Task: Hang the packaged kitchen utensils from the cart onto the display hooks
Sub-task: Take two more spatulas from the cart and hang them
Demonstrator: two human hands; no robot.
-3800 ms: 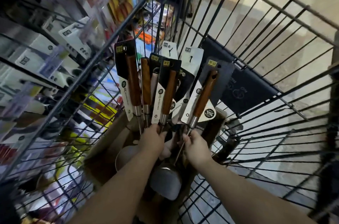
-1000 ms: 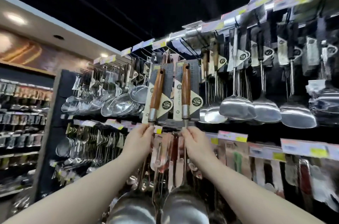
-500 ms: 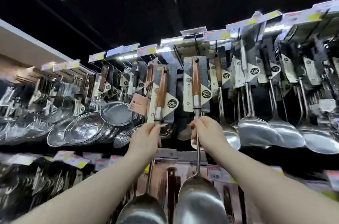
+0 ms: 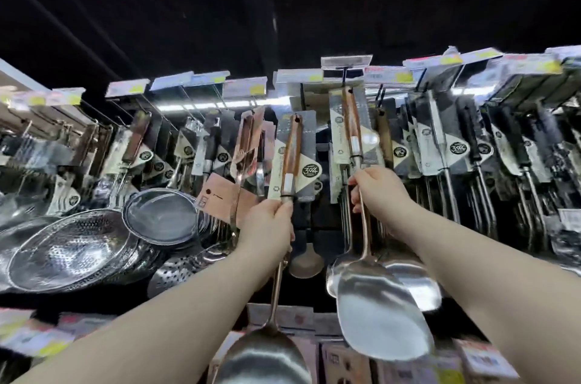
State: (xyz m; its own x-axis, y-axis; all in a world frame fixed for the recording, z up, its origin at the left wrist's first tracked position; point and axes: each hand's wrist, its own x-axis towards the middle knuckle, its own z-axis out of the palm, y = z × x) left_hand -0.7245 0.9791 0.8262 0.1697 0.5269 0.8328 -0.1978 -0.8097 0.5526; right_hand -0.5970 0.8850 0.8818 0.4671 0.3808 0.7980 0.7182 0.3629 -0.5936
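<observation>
Head camera, looking up at the display wall, and both arms are raised. The left hand (image 4: 268, 228) is wrapped tight around the steel shaft of a packaged ladle (image 4: 290, 152), fingers curled just under the backing card. The handle is warm brown wood with a pale band at its base, and the card is grey with a cream corner carrying a round "304" badge. The shaft runs down past the wrist to a rounded, polished head that is cut off by the bottom edge. This one is held upright in front of the rack, a little lower than its neighbour.

Over to the right hand (image 4: 379, 191), which is clenched on the thin shaft of a packaged turner (image 4: 351, 119) with the same wood handle, pale band and grey-and-cream card. Its broad, flat steel blade hangs below the forearm and is bright with glare. The top of the card sits right at the black display hook (image 4: 345, 78), under a clear price-label holder (image 4: 345, 61). Whether the hole has gone over the hook I cannot tell.

To the right of the turner hang rows of black-handled utensils (image 4: 471, 144) on matching cards. Steel strainers (image 4: 69, 254) are stacked to the left, and yellow-marked price tags (image 4: 248, 89) run along the top rail.
</observation>
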